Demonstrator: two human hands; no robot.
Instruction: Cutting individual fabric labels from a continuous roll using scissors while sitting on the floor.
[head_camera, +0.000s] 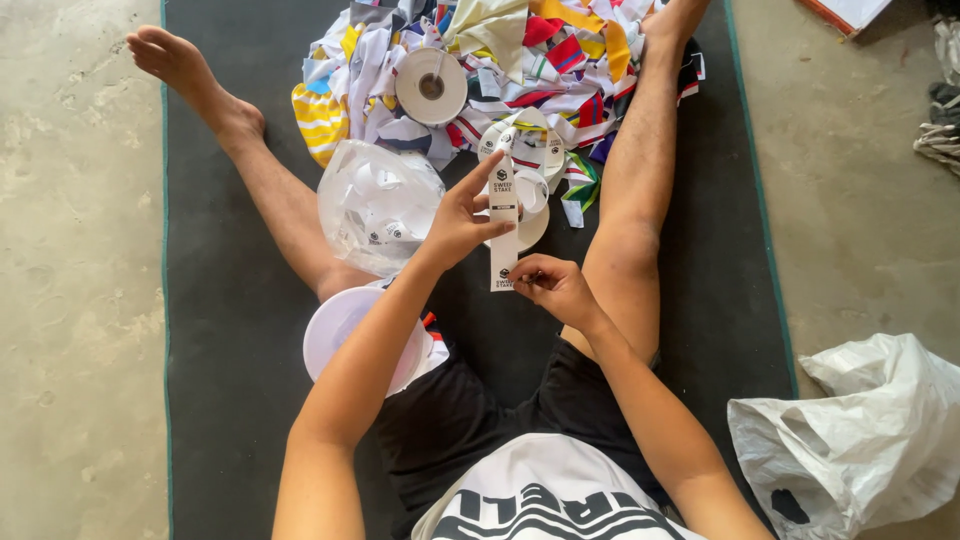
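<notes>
Over on the left, bare concrete floor (70, 300) is seen, and then the dark mat (230, 330) on which a person is seated with legs spread. Just inside the left leg, a clear plastic bag (375, 205) stuffed with cut white labels is propped, and below it, beside the thigh, a white disc-shaped spool (345, 330) is lying flat.

Moving toward the middle, the left hand (460, 220) is raised, with the upper part of a white label strip (504, 235) pinched between thumb and fingers, the forefinger stretched out toward the top of the strip. The strip is held upright and taut between the two hands, above the mat and between the knees. Its lower end is gripped by the right hand (555, 287), the fingers curled in tight around it; whether a tool is tucked in that hand cannot be told.

To be done well, the strip is best kept straight and under even tension, so that one printed panel is lined up squarely before any parting or folding at its border; slack or a twist would likely give a crooked edge.

Behind the hands, a loose tangle of label tape (525, 150) is trailed up to a roll of tape (431, 86) resting on a heap of coloured fabric scraps (560, 50). Far right, a crumpled white plastic bag (860, 430) is lying on the concrete.
</notes>
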